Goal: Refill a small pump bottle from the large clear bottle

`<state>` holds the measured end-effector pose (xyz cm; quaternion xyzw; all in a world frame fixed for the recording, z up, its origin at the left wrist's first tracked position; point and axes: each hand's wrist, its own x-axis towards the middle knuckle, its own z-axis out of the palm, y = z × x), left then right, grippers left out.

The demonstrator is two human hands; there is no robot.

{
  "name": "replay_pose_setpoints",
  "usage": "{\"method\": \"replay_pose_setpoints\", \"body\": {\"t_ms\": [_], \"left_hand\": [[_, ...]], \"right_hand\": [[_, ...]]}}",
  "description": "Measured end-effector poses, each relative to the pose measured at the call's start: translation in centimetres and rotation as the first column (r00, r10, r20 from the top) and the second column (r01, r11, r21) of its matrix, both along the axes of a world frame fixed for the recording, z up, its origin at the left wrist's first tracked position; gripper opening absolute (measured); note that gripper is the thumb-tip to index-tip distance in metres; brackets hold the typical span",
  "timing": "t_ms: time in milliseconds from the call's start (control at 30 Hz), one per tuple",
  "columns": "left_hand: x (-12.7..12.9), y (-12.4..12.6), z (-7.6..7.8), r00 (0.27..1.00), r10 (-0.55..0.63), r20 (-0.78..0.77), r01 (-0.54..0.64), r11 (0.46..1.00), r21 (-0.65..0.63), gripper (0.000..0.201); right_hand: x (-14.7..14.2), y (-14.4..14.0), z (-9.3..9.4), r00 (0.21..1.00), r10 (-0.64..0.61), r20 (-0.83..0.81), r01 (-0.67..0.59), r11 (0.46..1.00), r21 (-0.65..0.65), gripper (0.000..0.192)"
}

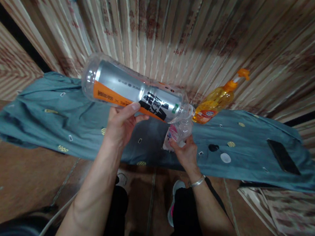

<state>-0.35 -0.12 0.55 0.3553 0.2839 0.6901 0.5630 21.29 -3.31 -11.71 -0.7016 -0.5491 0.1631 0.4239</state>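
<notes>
Holding with the left hand [123,123] a large clear bottle [132,89], left of the frame's centre. Gripping it with the thumb on the near side and the fingers partly hidden behind, apart from one stretched out along the lower edge. Keeping it on its side, with the base toward the left and the neck toward the right, a little lower in the frame. Wrapped in a silver, orange and black label with printed characters.

Holding with the right hand [186,151] a small clear bottle [184,129], just right of centre, by its lower part, with thumb against a pink and purple label. Held close below the large one's neck; cannot tell whether touching there.

Can see, just beyond the two necks and up to the right, a pump bottle [214,104] with an orange top and amber contents. Spread across the middle of the frame as a worktop [146,153] under patterned teal cloth. Can make out, right of the hands, a small black object [213,147] beside a white disc [225,157], then a dark phone-like slab [283,156] farther right. Wearing a silver bracelet [197,181] on the right wrist. Backed, across the upper frame, by a pleated curtain [170,26] with reddish print.
</notes>
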Motion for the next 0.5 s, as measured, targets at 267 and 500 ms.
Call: {"method": "replay_pose_setpoints", "body": {"t_ms": [267,500], "left_hand": [[-0.11,0.01,0.05,1.0,-0.01,-0.006,0.01,1.0,-0.003,0.032],[-0.06,-0.01,0.18,1.0,-0.009,-0.004,0.009,1.0,-0.007,0.031]], "right_hand": [[0.01,0.05,-0.17,1.0,-0.014,0.025,0.014,1.0,-0.002,0.06],[0.04,0.0,0.01,1.0,0.001,0.01,-0.001,1.0,-0.005,0.06]]}}
